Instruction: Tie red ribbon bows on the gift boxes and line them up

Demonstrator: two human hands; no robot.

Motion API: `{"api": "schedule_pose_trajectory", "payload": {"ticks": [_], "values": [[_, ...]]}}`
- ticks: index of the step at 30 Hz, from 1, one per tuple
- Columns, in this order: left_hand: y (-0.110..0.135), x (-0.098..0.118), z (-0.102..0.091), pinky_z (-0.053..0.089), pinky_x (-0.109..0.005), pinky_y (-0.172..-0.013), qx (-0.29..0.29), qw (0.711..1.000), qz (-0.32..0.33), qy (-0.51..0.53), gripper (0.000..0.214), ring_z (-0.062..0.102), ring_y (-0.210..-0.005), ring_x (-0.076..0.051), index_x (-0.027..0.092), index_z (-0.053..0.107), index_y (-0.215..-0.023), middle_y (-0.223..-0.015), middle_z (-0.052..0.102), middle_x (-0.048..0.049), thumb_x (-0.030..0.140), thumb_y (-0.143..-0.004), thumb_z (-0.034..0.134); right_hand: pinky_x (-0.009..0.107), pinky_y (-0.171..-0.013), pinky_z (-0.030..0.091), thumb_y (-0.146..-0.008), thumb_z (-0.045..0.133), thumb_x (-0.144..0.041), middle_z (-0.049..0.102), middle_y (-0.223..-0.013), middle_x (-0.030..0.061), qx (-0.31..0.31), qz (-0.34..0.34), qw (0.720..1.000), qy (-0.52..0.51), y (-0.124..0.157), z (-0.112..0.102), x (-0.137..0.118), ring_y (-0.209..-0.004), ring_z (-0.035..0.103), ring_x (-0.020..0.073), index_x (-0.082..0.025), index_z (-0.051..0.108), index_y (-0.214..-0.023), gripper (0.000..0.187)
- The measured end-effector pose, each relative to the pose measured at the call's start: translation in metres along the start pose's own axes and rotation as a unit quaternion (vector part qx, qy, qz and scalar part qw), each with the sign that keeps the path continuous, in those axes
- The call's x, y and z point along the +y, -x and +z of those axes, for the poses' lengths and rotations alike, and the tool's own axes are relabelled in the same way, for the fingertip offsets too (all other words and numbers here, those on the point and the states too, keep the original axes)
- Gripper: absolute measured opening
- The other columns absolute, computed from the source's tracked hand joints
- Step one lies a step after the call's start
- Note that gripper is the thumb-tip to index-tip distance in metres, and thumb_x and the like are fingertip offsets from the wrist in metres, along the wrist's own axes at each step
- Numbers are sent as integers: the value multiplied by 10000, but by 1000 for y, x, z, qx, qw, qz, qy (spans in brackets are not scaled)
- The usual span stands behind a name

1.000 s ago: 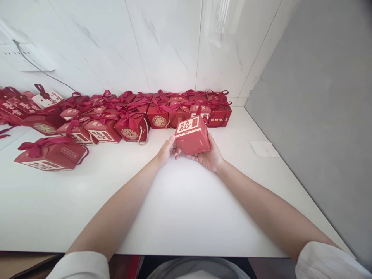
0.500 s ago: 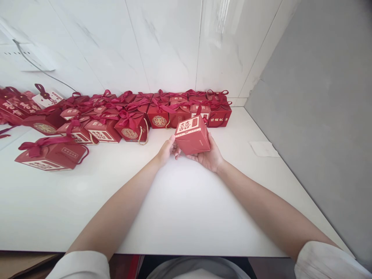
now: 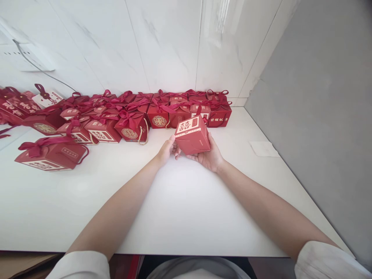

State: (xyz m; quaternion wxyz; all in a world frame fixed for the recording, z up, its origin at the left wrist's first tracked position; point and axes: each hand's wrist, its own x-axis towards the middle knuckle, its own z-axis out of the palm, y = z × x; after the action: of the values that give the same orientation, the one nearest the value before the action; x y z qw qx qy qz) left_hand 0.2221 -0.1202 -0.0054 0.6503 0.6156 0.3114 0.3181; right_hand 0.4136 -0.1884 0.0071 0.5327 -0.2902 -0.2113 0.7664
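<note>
A small red gift box [image 3: 192, 135] with a white and gold label is tilted just above the white table [image 3: 180, 209]. My right hand [image 3: 209, 156] cups it from below and from the right side. My left hand [image 3: 166, 150] pinches its lower left corner with the fingers closed. Behind it stand rows of like red boxes with ribbon bows [image 3: 158, 113] along the wall.
One red box with a bow [image 3: 50, 154] lies apart at the left. More red boxes [image 3: 17, 106] pile up at the far left. A white paper slip [image 3: 264, 148] lies at the right near a grey wall [image 3: 319, 116]. A marble wall is behind.
</note>
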Motion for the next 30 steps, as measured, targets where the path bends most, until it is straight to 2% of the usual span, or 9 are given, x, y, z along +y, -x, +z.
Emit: {"api": "schedule_pose_trajectory", "payload": {"ticks": [10, 16, 25, 30], "values": [[1, 0, 0, 552, -273, -592, 8, 1000, -5, -12, 763, 510, -397, -94, 159, 549, -569, -476, 490, 14, 826, -841, 299, 386, -798, 603, -965, 196, -703, 711, -1188, 127, 5, -1, 1000, -2, 0, 0, 0, -951, 693, 228, -208, 597, -1275, 708], [0, 1, 1, 552, -276, -588, 11, 1000, -12, -11, 776, 506, -389, -95, 159, 544, -553, -463, 476, 16, 834, -839, 288, 364, -770, 612, -962, 199, -708, 721, -1158, 105, 1, 1, 1000, -1, 0, 0, 0, -931, 700, 221, -213, 617, -1250, 709], [1, 2, 2, 550, -272, -580, 4, 1000, 0, -12, 766, 508, -392, -94, 160, 536, -555, -471, 489, 15, 852, -809, 326, 403, -808, 609, -971, 186, -694, 717, -1171, 120, 8, 0, 1000, -1, 0, 1, 0, -936, 696, 228, -209, 600, -1266, 702], [1, 2, 2, 549, -273, -575, 3, 1000, 2, -9, 766, 507, -386, -93, 161, 534, -551, -472, 495, 13, 854, -807, 329, 384, -794, 613, -967, 193, -701, 719, -1166, 112, 3, -3, 1000, 1, 0, 1, 1, -933, 699, 223, -215, 606, -1261, 702]]}}
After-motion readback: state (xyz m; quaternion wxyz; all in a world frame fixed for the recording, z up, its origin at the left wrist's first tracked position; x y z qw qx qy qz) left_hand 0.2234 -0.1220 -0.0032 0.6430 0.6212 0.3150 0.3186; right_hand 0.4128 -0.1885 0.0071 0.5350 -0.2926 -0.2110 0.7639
